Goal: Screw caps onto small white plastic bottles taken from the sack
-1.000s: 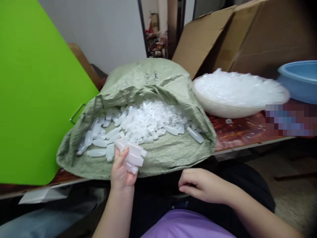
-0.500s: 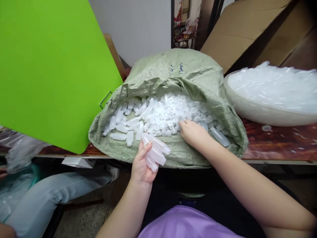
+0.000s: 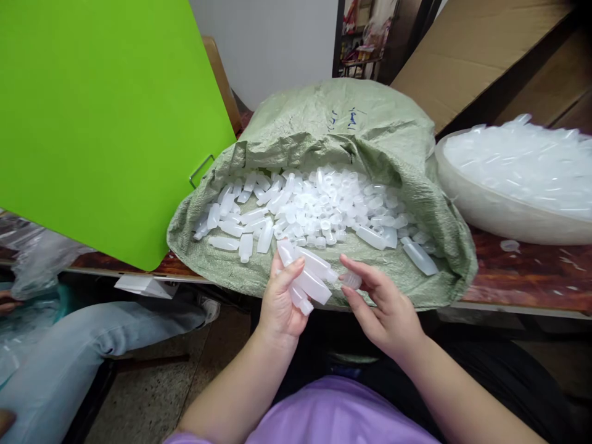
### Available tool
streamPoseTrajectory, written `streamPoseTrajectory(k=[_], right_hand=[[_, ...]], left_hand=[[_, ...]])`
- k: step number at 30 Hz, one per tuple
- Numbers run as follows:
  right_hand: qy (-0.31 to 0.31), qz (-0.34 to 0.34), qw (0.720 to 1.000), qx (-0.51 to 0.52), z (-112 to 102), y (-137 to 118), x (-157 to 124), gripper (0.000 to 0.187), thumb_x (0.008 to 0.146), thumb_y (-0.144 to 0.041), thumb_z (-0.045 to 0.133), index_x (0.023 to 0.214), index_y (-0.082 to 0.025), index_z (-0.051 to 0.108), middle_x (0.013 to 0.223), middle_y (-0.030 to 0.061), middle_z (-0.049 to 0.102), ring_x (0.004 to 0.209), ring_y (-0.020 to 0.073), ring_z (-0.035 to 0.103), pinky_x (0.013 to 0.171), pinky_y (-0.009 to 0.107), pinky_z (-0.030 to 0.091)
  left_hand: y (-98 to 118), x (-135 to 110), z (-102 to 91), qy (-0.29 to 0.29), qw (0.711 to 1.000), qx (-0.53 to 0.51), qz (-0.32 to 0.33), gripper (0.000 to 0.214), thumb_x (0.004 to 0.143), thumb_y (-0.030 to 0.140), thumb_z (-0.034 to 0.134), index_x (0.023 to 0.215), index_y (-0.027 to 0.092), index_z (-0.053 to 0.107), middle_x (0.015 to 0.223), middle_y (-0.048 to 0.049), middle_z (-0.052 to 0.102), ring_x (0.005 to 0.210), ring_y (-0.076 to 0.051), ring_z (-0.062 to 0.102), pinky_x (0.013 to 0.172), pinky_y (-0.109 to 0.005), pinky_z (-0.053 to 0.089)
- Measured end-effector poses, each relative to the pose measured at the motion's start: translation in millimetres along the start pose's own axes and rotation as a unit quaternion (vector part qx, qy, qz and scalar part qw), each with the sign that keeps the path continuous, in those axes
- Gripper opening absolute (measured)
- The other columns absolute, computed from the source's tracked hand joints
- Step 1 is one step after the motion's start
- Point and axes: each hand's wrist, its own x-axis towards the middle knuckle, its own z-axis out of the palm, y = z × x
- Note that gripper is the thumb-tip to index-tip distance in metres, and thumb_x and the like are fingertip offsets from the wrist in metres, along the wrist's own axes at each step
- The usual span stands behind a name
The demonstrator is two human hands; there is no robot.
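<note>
Several small translucent plastic bottles [image 3: 313,288] are gripped in my left hand [image 3: 283,302], fanned out with one neck pointing right. Between thumb and fingers of my right hand [image 3: 388,308] is a clear plastic cap [image 3: 351,280], right beside that neck; whether they touch I cannot tell. Behind both hands lies a green woven sack [image 3: 319,120] on its side, its mouth open toward me. Loose caps [image 3: 324,206] are heaped in the mouth, with more bottles [image 3: 246,246] mostly at the left and a few at the right.
A large pale bowl [image 3: 499,213] heaped with translucent pieces stands at the right, near a single cap [image 3: 509,245] on the table [image 3: 531,277]. A green board [image 3: 106,123] leans in at the left. Cardboard [image 3: 472,55] rises behind. A person's leg [image 3: 111,333] is at lower left.
My right hand has come back from the heap in the sack to beside my left hand, bringing a cap with it. My left hand still holds the bottles.
</note>
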Motion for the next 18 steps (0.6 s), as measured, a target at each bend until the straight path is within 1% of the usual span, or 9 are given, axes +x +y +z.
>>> streamPoseTrajectory(k=[2,4,7,10,12,13,15,17,18], right_hand=[[0.007,0.002,1.0,0.008,5.4,1.9,-4.4,0.041,0.087,-0.018,0.052,0.126,-0.024,0.042,0.125,0.011,0.056,0.109,0.0208,0.058,0.085,0.035,0.054],[0.028,-0.025,0.999,-0.01,6.9,5.1,-5.1,0.035,0.085,-0.017,0.055,0.119,-0.025,0.049,0.118,0.0099,0.059,0.106,0.0207,0.06,0.085,0.036,0.054],[0.053,-0.093,0.992,-0.068,3.0,13.7,-6.3,0.041,0.083,-0.011,0.056,0.121,-0.026,0.052,0.108,0.0081,0.061,0.099,0.0191,0.063,0.083,0.034,0.055],[0.023,-0.197,0.973,-0.118,-1.7,24.5,-9.8,0.051,0.082,-0.006,0.056,0.128,-0.028,0.048,0.111,0.0067,0.063,0.104,0.0203,0.062,0.086,0.034,0.055],[0.031,-0.218,0.967,-0.125,-0.7,26.9,-10.6,0.052,0.08,-0.005,0.058,0.126,-0.027,0.05,0.111,0.0066,0.064,0.104,0.0205,0.062,0.086,0.034,0.054],[0.048,-0.196,0.973,-0.112,1.5,25.6,-10.1,0.05,0.078,-0.005,0.06,0.124,-0.026,0.052,0.109,0.0068,0.065,0.1,0.0198,0.063,0.084,0.033,0.055],[0.084,-0.1,0.99,-0.061,8.0,19.1,-7.7,0.042,0.078,-0.007,0.063,0.115,-0.024,0.056,0.101,0.0065,0.066,0.09,0.0176,0.065,0.077,0.031,0.057],[0.103,-0.005,0.995,-0.005,14.3,11.8,-5.0,0.032,0.078,-0.012,0.065,0.107,-0.023,0.059,0.091,0.0049,0.066,0.081,0.016,0.065,0.069,0.029,0.058],[0.106,0.012,0.994,0.004,16.2,9.7,-4.3,0.03,0.078,-0.013,0.065,0.105,-0.023,0.059,0.09,0.0046,0.065,0.08,0.0157,0.065,0.067,0.029,0.058]], left_hand=[[-4.3,-1.1,0.0,0.006,1.0,-0.001,0.014,0.053,0.066,0.013,0.069,0.114,0.027,0.051,0.087,0.0019,0.06,0.07,-0.011,0.061,0.064,-0.02,0.05],[-7.9,-2.4,-0.2,0.008,1.0,0.0,0.021,0.057,0.065,0.014,0.07,0.116,0.028,0.05,0.086,0.0027,0.06,0.069,-0.01,0.061,0.066,-0.021,0.05],[-11.2,-4.6,-0.2,-0.004,1.0,0.002,0.029,0.06,0.064,0.013,0.071,0.117,0.029,0.049,0.087,0.003,0.061,0.068,-0.01,0.06,0.068,-0.022,0.049],[-12.8,-5.6,0.3,-0.008,1.0,0.003,0.028,0.061,0.063,0.012,0.071,0.117,0.03,0.049,0.084,0.0037,0.06,0.066,-0.009,0.059,0.067,-0.021,0.049],[-13.5,-4.6,0.6,-0.004,1.0,0.005,0.027,0.062,0.063,0.012,0.071,0.118,0.03,0.048,0.083,0.004,0.06,0.066,-0.009,0.059,0.068,-0.022,0.049],[-13.8,-3.6,0.7,-0.001,1.0,0.006,0.03,0.062,0.063,0.012,0.071,0.118,0.031,0.048,0.084,0.0039,0.06,0.066,-0.009,0.059,0.068,-0.022,0.049],[-13.8,-1.0,0.6,0.002,0.999,0.006,0.039,0.06,0.063,0.012,0.071,0.116,0.03,0.049,0.085,0.0037,0.06,0.068,-0.01,0.059,0.069,-0.022,0.049],[-13.1,1.2,0.3,0.004,0.999,0.003,0.05,0.058,0.063,0.011,0.07,0.114,0.028,0.05,0.085,0.0035,0.06,0.069,-0.01,0.06,0.068,-0.021,0.049],[-12.7,1.8,0.3,0.006,0.999,0.001,0.05,0.057,0.063,0.011,0.07,0.114,0.027,0.051,0.084,0.0034,0.06,0.069,-0.009,0.059,0.067,-0.021,0.048]])
